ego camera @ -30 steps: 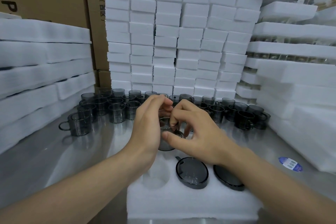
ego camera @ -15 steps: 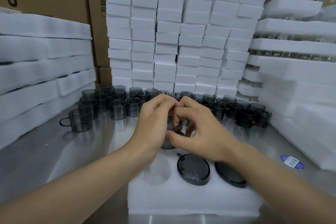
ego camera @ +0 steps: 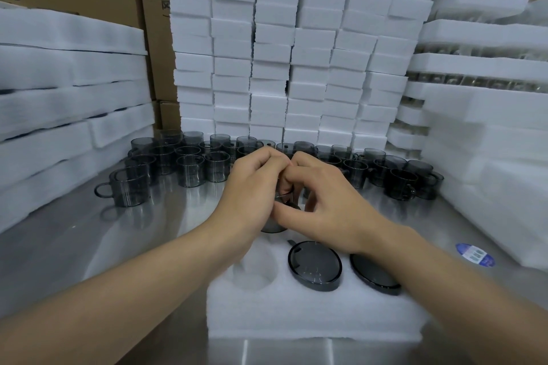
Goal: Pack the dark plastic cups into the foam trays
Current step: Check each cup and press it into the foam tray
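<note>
I see the white foam tray (ego camera: 296, 314) at lower centre, two smoky dark cups (ego camera: 315, 265) sunk in its round pockets; loose cups (ego camera: 189, 170) stand upright in rows across mid-frame.

Lighting: cool, even, moderately bright, from overhead. Glare: pale streaks on the steel table (ego camera: 74, 246) at 8 and 6 o'clock. Shadows: weak, diffuse. Distortion: wide-angle bowing of the stacked foam trays (ego camera: 59, 98) at 9 o'clock. Focus: soft throughout; smeared at 3 o'clock and along the lower edge.
</note>
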